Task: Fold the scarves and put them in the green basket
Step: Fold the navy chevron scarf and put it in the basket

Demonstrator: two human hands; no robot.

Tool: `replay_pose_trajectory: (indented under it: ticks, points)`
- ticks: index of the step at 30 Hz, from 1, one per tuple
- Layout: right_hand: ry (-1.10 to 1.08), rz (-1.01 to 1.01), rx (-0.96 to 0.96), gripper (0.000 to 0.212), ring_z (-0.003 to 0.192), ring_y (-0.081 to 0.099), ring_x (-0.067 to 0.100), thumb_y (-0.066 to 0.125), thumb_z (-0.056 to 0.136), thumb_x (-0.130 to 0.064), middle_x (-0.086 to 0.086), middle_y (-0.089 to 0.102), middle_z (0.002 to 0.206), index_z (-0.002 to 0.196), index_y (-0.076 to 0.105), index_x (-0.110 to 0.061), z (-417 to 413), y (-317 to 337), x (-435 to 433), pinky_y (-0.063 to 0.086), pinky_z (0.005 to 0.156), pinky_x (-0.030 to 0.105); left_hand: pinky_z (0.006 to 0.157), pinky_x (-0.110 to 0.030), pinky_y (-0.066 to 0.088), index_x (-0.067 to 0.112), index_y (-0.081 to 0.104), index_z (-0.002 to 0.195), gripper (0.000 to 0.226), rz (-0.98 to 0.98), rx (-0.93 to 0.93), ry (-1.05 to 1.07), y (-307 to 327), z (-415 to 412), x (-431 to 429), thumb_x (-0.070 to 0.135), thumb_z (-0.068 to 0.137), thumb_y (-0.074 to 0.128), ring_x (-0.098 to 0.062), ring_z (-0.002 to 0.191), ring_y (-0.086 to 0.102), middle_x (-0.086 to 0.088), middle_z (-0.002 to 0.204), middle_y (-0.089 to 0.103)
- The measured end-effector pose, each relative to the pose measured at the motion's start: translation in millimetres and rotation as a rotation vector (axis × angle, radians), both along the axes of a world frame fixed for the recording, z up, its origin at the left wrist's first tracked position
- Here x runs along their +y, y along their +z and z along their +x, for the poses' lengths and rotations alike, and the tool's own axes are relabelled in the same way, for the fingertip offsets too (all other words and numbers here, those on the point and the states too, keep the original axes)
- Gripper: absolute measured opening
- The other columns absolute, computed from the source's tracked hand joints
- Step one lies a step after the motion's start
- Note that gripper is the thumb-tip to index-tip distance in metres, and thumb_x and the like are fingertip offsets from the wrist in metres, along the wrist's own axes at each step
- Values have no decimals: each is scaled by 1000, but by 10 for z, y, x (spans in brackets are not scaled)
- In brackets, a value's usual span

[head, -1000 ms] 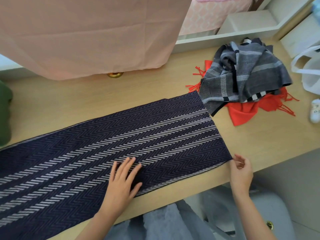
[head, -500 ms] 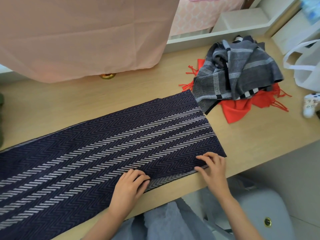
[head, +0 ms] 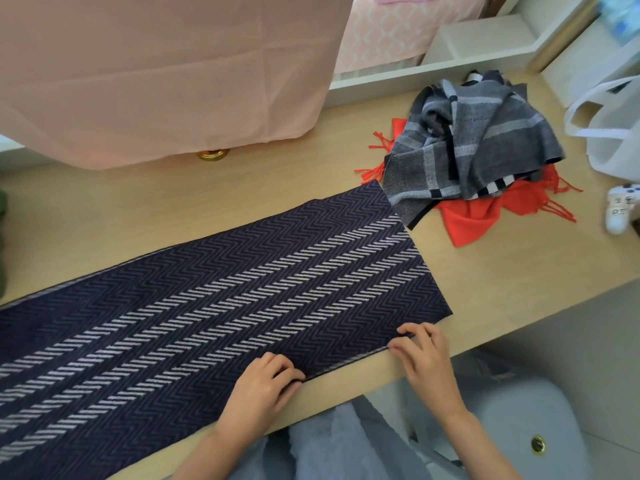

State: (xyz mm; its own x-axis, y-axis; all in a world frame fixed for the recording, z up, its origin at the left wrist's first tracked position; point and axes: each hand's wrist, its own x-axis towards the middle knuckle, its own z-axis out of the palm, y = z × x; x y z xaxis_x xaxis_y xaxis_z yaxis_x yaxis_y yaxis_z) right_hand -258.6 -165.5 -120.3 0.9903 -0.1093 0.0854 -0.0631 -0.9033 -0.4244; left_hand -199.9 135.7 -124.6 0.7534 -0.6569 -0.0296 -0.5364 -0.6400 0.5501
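So, along the wooden desk point(head: 173, 209) your navy herringbone scarf point(head: 242, 289) lies spread flat. The grey plaid scarf point(head: 478, 147) sits heaped on the red fringed scarf point(head: 474, 220) by its far end, both untouched. Your left hand point(head: 263, 386) and right hand point(head: 422, 355) each pinch the navy scarf's near edge with curled fingers, so folding looks barely begun and all three need basketing.

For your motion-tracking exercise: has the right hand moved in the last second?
Yes. The right hand moved left, from past the navy scarf's end corner onto its near hem.
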Motion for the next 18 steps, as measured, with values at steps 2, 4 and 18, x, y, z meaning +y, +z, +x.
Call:
replay_pose_trajectory:
  ticks: [2,4,18]
  points:
    - [-16,35,38,20,105,44,18,50,90,-30,-4,56,107,87,67,-20,-20,-22,-28,34,95,30,73,-17,37,30,67,94,43,28,23,-3,-9,2,-9,47,101,27,-2,82,49,18,90,55]
    - [-47,77,44,20,105,44,17,51,89,-30,-6,57,106,90,69,-21,52,19,-66,27,99,21,73,-16,38,29,64,96,44,19,31,40,50,71,-59,47,102,25,-1,78,53,19,88,56]
    - [-621,439,191,40,98,53,19,60,83,-54,-1,58,98,99,63,-18,1302,60,-471,44,92,40,114,-48,15,18,34,147,60,381,-15,143,-48,472,-457,45,102,6,-24,144,23,-8,155,27]
